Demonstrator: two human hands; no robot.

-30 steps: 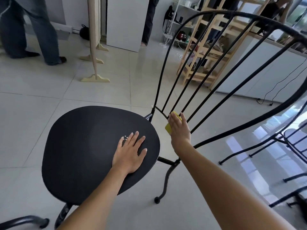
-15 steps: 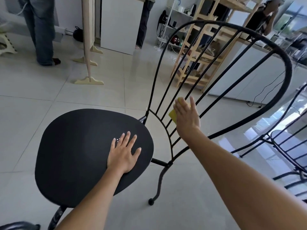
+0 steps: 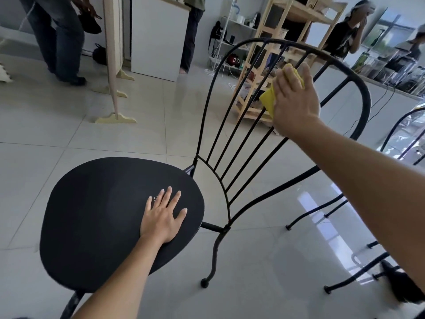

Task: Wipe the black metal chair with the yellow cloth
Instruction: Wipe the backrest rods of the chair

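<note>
The black metal chair has a round seat (image 3: 103,215) in the lower left and an arched back of thin bars (image 3: 358,81) rising to the right. My left hand (image 3: 162,217) lies flat on the seat's right side, fingers spread. My right hand (image 3: 295,100) presses the yellow cloth (image 3: 268,100) against the upper bars of the back, just under the top arch, with fingers nearly straight. The hand covers most of the cloth; yellow shows at its left edge and above the fingertips.
More black metal chair frames (image 3: 345,279) stand close at the right. A wooden shelf unit (image 3: 253,72) is behind the chair back. A pale wooden stand (image 3: 115,118) stands on the tiled floor at back left. People stand at the back left (image 3: 62,42) and back right (image 3: 345,35).
My right hand has slid the yellow cloth up the back bars, from near the seat to just under the top arch. My left hand has stayed flat on the seat.
</note>
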